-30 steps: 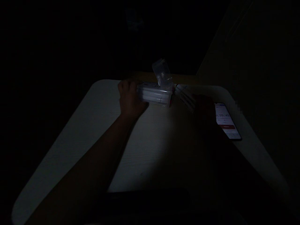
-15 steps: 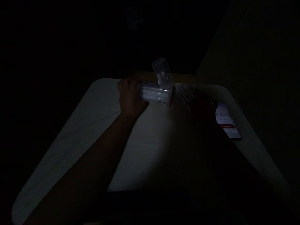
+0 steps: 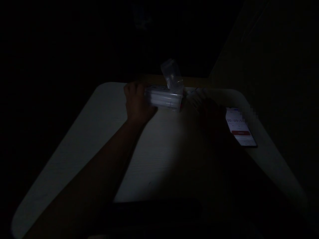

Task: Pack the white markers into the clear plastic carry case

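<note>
My left hand [image 3: 137, 102] grips the end of a clear plastic box [image 3: 164, 99] holding white cylindrical items. Its transparent hinged lid [image 3: 171, 73] stands open, tilted up and away from me. My right hand [image 3: 214, 119] is deep in shadow just right of the box. It appears to hold a white packet with red marks [image 3: 195, 98], whose end lies close to the box. The fingers of that hand are hard to make out.
A lit smartphone [image 3: 240, 127] lies on the pale table [image 3: 82, 149] to the right of my right hand, showing a timer and a red button. A brown surface [image 3: 191, 81] runs behind the table's far edge. The room around is dark.
The box, lid and left hand sit slightly higher and further left in the picture. The white packet looks a little higher, and more of the phone screen shows beside my right hand.
</note>
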Tool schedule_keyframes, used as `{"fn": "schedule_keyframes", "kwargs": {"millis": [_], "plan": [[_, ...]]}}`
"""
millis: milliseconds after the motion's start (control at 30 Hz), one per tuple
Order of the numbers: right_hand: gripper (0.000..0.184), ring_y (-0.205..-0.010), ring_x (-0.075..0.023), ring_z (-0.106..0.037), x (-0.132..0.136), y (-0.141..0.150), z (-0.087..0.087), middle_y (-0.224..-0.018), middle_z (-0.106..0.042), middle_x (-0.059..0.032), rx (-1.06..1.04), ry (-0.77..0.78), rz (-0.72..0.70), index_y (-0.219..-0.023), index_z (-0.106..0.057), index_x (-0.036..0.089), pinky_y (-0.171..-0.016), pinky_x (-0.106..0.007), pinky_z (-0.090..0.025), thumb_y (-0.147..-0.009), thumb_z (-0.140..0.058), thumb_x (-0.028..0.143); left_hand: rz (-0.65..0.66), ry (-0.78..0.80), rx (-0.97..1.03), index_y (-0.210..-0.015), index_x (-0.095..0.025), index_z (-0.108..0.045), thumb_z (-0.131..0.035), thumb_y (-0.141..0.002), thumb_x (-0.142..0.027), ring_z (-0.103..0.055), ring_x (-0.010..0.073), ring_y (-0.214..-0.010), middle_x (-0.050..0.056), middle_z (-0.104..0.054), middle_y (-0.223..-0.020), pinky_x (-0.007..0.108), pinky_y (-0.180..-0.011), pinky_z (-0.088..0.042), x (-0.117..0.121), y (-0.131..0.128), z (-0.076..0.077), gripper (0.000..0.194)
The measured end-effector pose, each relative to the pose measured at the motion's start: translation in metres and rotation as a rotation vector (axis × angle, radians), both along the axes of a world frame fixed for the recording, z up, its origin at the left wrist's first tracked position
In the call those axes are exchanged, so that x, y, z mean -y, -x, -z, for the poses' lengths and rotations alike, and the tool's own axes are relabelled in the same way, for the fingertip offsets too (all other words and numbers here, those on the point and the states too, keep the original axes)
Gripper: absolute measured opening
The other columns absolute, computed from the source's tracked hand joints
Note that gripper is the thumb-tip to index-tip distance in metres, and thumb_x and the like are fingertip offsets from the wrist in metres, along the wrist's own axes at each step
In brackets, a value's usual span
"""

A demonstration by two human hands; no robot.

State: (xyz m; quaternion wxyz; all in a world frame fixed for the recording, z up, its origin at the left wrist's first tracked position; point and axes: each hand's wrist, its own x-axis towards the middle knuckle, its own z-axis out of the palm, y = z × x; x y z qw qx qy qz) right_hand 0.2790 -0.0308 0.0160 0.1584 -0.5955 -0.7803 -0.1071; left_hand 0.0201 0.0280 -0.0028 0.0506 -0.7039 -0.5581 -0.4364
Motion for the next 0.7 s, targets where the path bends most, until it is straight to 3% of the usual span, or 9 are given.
{"fn": "schedule_keyframes", "kwargs": {"millis": [100, 233, 400, 567, 700], "plan": [[0.048, -0.135, -0.0324, -0.039, -0.002, 0.006, -0.002, -0.144, -0.044, -0.0176, -0.04, -0.012, 0.063, -0.142, -0.041, 0.015, -0.104, -0.059, -0.031, -0.096, -0.03, 0.023, -0.017, -0.027, -0.035, -0.109, -0.02, -0.052, -0.072, -0.061, -0.032, -0.041, 0.0353, -0.12, 0.012, -0.051, -0.12, 0.055, -0.105, -0.034, 0.0, 0.001, 0.001, 0.053], [0.05, -0.142, -0.0232, -0.029, -0.006, 0.02, 0.0, -0.152, -0.035, -0.0097, 0.038, 0.031, -0.124, -0.144, -0.038, 0.019, -0.111, -0.048, -0.028, -0.094, -0.031, 0.016, -0.004, -0.031, -0.055, -0.112, -0.019, -0.052, -0.071, -0.061, -0.032, -0.042, 0.0348, -0.119, 0.011, -0.052, -0.119, 0.056, -0.105, -0.033, -0.001, 0.002, 0.001, 0.056], [0.055, -0.144, -0.0237, -0.024, -0.007, 0.028, 0.008, -0.158, -0.021, -0.0069, 0.071, 0.079, -0.206, -0.148, -0.028, 0.025, -0.11, -0.051, -0.028, -0.094, -0.033, 0.017, -0.025, -0.025, -0.044, -0.111, -0.021, -0.054, -0.071, -0.058, -0.027, -0.043, 0.0359, -0.119, 0.012, -0.052, -0.12, 0.055, -0.105, -0.034, 0.002, 0.0, -0.002, 0.056], [0.052, -0.141, -0.0263, -0.029, -0.002, 0.032, 0.005, -0.155, -0.029, -0.009, 0.045, 0.046, -0.199, -0.143, -0.041, 0.021, -0.109, -0.05, -0.029, -0.091, -0.037, 0.017, -0.029, -0.033, -0.077, -0.113, -0.019, -0.054, -0.073, -0.055, -0.025, -0.043, 0.037, -0.118, 0.013, -0.052, -0.118, 0.055, -0.103, -0.036, 0.002, 0.0, -0.001, 0.061], [0.044, -0.133, -0.0263, -0.039, 0.0, 0.033, 0.001, -0.145, -0.045, -0.0104, 0.001, 0.003, -0.165, -0.133, -0.052, 0.021, -0.107, -0.046, -0.032, -0.091, -0.04, 0.019, -0.016, -0.014, -0.049, -0.111, -0.023, -0.055, -0.071, -0.06, -0.028, -0.043, 0.0362, -0.118, 0.012, -0.052, -0.118, 0.055, -0.104, -0.035, 0.002, 0.0, -0.002, 0.055]]}}
